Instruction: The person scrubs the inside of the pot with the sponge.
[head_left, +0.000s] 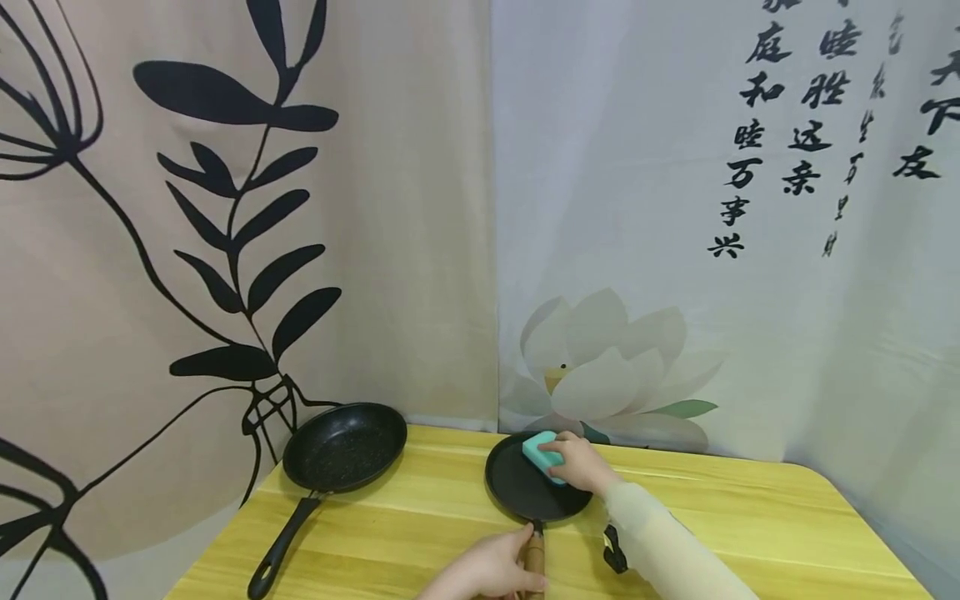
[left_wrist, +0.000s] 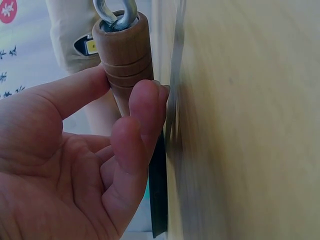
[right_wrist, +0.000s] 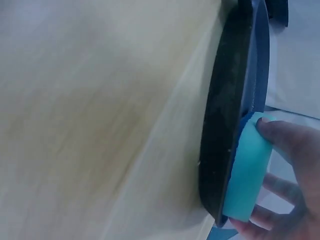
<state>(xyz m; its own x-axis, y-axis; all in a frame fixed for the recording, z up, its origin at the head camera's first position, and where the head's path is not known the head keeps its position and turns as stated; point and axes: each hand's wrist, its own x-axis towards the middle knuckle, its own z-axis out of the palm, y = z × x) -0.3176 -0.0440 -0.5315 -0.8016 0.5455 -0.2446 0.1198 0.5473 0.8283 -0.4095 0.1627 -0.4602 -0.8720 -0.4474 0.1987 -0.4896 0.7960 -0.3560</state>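
Note:
A small flat black pan [head_left: 525, 492] lies near the table's back edge, its wooden handle [left_wrist: 122, 55] pointing toward me. My left hand [head_left: 491, 562] grips that handle, thumb on one side and curled fingers on the other; a metal hanging ring [left_wrist: 116, 14] tops its end. In my right hand [head_left: 581, 462] is a turquoise sponge [right_wrist: 249, 167], held between thumb and fingers. The sponge's darker underside presses against the pan's inner surface, close to the right part of the rim in the head view.
A larger black frying pan [head_left: 347, 446] sits at the table's back left, its black handle [head_left: 283, 546] reaching toward the front left. Behind the wooden table [head_left: 720, 517] hangs a printed curtain [head_left: 420, 250] with leaves, a lotus and writing.

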